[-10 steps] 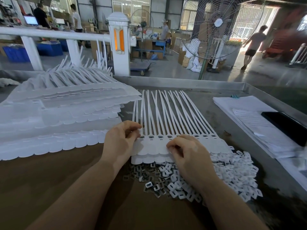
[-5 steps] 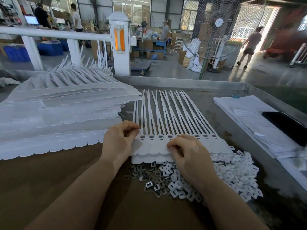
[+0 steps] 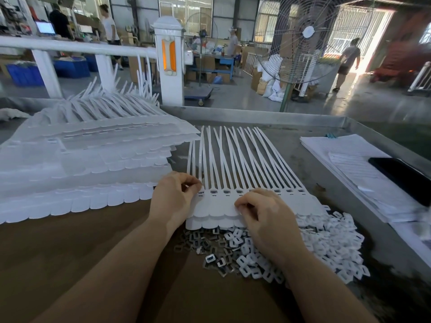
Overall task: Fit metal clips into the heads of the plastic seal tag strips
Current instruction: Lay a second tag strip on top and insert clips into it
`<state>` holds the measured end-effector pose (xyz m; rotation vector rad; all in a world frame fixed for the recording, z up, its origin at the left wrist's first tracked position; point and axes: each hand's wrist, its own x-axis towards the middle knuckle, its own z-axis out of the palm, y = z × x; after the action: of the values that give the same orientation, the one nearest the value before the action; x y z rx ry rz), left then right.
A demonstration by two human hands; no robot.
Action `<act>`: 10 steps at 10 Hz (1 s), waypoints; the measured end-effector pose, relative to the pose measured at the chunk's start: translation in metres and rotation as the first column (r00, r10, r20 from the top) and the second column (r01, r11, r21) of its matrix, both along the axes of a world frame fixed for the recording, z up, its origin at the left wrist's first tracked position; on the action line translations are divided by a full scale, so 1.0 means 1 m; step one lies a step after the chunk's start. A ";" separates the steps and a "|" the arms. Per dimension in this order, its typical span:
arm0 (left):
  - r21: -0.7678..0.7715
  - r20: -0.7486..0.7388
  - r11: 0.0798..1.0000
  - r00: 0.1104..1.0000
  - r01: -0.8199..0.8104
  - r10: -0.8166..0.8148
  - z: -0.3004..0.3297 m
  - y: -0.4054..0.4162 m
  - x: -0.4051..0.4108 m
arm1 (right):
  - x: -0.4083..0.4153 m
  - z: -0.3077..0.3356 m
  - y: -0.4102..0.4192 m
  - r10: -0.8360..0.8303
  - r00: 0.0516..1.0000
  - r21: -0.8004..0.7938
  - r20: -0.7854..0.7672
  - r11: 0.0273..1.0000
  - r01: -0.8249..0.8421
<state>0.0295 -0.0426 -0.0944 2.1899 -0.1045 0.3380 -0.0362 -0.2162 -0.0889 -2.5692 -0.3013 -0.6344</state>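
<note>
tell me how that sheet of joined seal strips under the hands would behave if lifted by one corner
The strip sheet would probably flop: its tails are long, thin and splayed unevenly. It looks light, being thin plastic. The joined heads may hold together as one row.

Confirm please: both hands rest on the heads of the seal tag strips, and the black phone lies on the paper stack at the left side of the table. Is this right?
Not quite. The head view shows the black phone on the paper stack at the right side of the table, not the left. The rest holds: the left hand and the right hand both rest on the heads of the seal tag strips.
</note>
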 end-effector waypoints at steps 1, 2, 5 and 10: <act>0.057 0.011 0.998 1.000 -0.009 0.008 -0.002 0.000 0.002 | 0.001 0.000 0.000 -0.001 1.000 -0.001 0.000 1.000 0.001; 0.084 0.015 0.996 1.000 -0.024 0.023 -0.003 -0.001 0.004 | 0.001 0.000 0.000 -0.003 1.000 -0.001 -0.002 1.000 0.003; 0.206 0.075 0.978 0.997 -0.036 0.021 -0.002 -0.004 0.002 | 0.001 -0.001 -0.001 0.001 1.000 0.008 -0.003 1.000 -0.001; 0.619 0.130 0.785 0.986 0.000 -0.103 0.006 -0.005 -0.016 | 0.001 0.000 -0.001 0.004 1.000 0.003 -0.004 1.000 -0.004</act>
<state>0.0136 -0.0477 -0.0880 2.8038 -0.4164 0.4989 -0.0352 -0.2169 -0.0886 -2.5664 -0.3035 -0.6273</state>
